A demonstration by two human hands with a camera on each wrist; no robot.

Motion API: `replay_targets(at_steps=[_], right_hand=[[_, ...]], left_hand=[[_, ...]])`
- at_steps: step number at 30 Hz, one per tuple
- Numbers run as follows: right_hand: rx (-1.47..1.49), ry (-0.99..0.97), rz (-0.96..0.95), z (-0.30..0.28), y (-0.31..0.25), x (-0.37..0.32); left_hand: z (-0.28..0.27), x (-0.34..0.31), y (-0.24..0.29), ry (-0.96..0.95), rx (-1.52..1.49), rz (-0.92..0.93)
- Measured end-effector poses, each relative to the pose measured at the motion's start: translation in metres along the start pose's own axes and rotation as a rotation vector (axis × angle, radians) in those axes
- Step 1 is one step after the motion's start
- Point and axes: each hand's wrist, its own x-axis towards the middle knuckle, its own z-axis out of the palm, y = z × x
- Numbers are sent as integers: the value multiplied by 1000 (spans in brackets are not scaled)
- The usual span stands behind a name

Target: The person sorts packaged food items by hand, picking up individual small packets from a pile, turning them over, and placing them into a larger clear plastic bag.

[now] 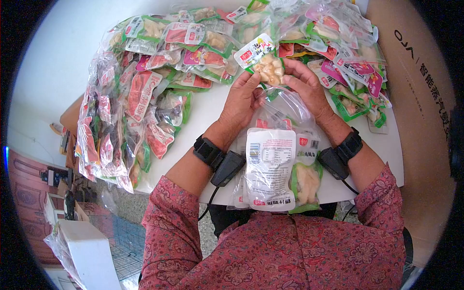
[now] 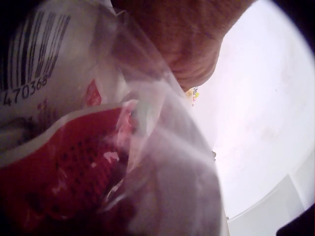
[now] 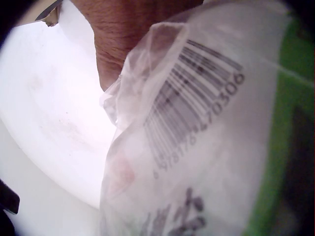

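Both hands pinch a small food packet (image 1: 269, 67) with a white and green top and pale pieces inside, the left hand (image 1: 244, 94) at its lower left edge, the right hand (image 1: 307, 87) at its right edge. Below them a large clear bag (image 1: 285, 104) lies toward the body, its upper part near the hands. Inside it are several packets, among them a white printed one (image 1: 270, 164) and a green-edged one (image 1: 306, 183). The left wrist view shows the left hand (image 2: 182, 39) behind clear plastic; the right wrist view shows the right hand (image 3: 123, 34) beside a barcoded packet (image 3: 192, 93).
Large clear bags of packets cover the left (image 1: 140, 96) and the back right (image 1: 348, 53) of the white table (image 1: 208, 104). A cardboard box (image 1: 411, 96) stands along the right side. At lower left are a white box (image 1: 89, 251) and a wire cage (image 1: 118, 237).
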Motion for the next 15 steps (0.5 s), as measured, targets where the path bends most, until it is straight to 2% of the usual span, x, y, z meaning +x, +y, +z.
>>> replay_targets(at_steps=[15], right_hand=[[-32,-14,-17,0,-3,-1]], left_hand=[[1,-2,2,1,43,-5]])
